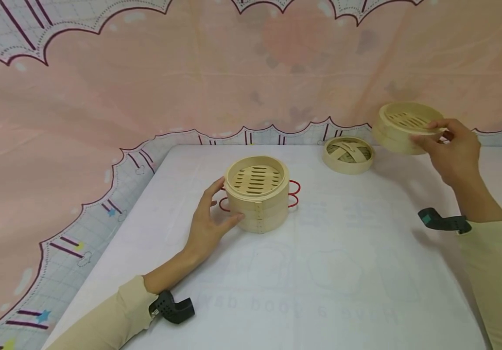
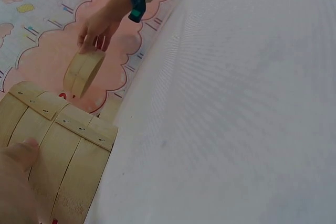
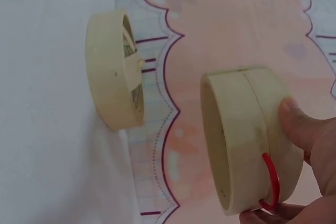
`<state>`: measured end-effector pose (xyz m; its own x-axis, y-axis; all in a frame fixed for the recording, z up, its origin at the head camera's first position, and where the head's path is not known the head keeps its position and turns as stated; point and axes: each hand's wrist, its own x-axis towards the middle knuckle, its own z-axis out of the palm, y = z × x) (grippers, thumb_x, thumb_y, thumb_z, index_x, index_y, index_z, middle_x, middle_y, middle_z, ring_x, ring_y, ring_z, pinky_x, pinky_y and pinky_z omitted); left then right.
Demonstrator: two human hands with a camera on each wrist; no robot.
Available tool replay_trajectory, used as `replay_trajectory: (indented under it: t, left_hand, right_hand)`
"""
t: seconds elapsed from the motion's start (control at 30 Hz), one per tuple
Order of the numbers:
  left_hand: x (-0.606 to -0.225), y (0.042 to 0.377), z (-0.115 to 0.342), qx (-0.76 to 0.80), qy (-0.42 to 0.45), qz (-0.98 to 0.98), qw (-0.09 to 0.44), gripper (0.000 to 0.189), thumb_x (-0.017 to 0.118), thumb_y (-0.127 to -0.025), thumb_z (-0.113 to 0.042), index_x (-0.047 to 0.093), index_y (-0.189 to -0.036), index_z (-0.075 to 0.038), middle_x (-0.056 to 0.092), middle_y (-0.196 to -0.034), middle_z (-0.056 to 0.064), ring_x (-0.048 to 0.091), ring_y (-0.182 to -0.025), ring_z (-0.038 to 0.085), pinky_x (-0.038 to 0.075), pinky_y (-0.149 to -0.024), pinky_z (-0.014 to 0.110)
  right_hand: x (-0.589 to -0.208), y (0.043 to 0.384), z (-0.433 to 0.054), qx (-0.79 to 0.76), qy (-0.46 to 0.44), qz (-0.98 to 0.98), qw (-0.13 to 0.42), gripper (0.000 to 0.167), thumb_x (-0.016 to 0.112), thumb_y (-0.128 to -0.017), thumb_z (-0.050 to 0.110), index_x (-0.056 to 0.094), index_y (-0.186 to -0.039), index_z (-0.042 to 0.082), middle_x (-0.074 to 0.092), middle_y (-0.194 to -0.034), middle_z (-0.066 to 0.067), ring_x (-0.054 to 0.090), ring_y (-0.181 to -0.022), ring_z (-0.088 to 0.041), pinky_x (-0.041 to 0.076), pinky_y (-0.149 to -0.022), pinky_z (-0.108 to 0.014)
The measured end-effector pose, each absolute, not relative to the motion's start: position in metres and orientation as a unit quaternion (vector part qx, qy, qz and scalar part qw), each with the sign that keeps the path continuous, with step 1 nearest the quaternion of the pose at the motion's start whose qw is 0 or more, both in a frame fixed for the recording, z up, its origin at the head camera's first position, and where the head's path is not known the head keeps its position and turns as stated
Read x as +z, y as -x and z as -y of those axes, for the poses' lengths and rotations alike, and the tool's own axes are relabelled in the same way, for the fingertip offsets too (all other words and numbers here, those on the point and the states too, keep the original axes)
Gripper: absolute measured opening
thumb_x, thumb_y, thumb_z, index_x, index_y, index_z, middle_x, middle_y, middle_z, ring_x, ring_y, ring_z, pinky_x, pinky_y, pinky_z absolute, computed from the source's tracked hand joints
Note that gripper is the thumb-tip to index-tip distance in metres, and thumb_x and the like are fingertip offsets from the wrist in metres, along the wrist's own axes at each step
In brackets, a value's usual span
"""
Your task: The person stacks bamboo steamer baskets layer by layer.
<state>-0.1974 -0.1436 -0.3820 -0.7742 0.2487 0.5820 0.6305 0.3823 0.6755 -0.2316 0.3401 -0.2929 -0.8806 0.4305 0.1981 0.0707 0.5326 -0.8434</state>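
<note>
A stack of bamboo steamer baskets (image 1: 257, 214) stands on the white table, slatted floor showing on top and red loop handles at its sides. My left hand (image 1: 209, 221) grips the stack's left side, thumb across the front; the left wrist view shows that thumb on the bamboo wall. Raised at the far right, my right hand (image 1: 456, 150) holds another steamer basket (image 1: 392, 133) by its rim. In the right wrist view this basket (image 3: 244, 140) is tilted, with a red handle between thumb and fingers. The woven steamer lid (image 1: 348, 166) lies left of it on the table.
The white table (image 1: 312, 291) reaches back to a pink patterned cloth (image 1: 233, 73) with scalloped edging. Black bands with cameras sit on the left wrist (image 1: 172, 307) and the right wrist (image 1: 445, 221). The lid lies near the table's back edge.
</note>
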Motion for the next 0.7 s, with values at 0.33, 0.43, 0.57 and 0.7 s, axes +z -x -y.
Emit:
replay_trajectory:
  t: [0.33,0.43,0.57,0.7]
  left_hand:
    - [-0.383,0.199,0.143,-0.48,0.273,0.809,0.199,0.087,0.08,-0.078,-0.012,0.031,-0.149,-0.021,0.042,-0.143,-0.003,0.037,-0.129,0.02,0.034,-0.098,0.049]
    - [-0.383,0.198,0.143,-0.48,0.274,0.809,0.2,0.087,0.08,-0.078,-0.012,0.031,-0.149,-0.021,0.042,-0.143,-0.002,0.037,-0.129,0.02,0.034,-0.098,0.049]
    - [-0.382,0.198,0.143,-0.481,0.275,0.808,0.2,0.087,0.08,-0.078,-0.012,0.031,-0.149,-0.021,0.042,-0.143,-0.002,0.037,-0.129,0.021,0.034,-0.098,0.05]
    - [-0.382,0.197,0.143,-0.482,0.274,0.808,0.199,0.087,0.08,-0.078,-0.013,0.031,-0.149,-0.022,0.042,-0.143,-0.003,0.037,-0.129,0.019,0.034,-0.098,0.049]
  right_hand:
    - [-0.28,0.231,-0.324,0.497,0.113,0.83,0.224,0.029,0.073,-0.085,0.029,0.058,-0.109,0.026,0.038,-0.144,-0.001,0.041,-0.119,-0.015,0.044,-0.07,-0.006]
    - [-0.277,0.23,-0.319,0.503,0.105,0.828,0.226,0.03,0.074,-0.084,0.028,0.059,-0.11,0.026,0.039,-0.142,-0.001,0.041,-0.119,-0.015,0.046,-0.075,-0.009]
    - [-0.275,0.229,-0.314,0.511,0.093,0.823,0.229,0.03,0.074,-0.084,0.027,0.061,-0.111,0.024,0.04,-0.141,-0.001,0.04,-0.12,-0.014,0.045,-0.087,-0.016]
    - [-0.271,0.227,-0.307,0.519,0.082,0.819,0.23,0.03,0.075,-0.083,0.026,0.062,-0.11,0.023,0.04,-0.141,-0.001,0.04,-0.12,-0.015,0.043,-0.091,-0.02]
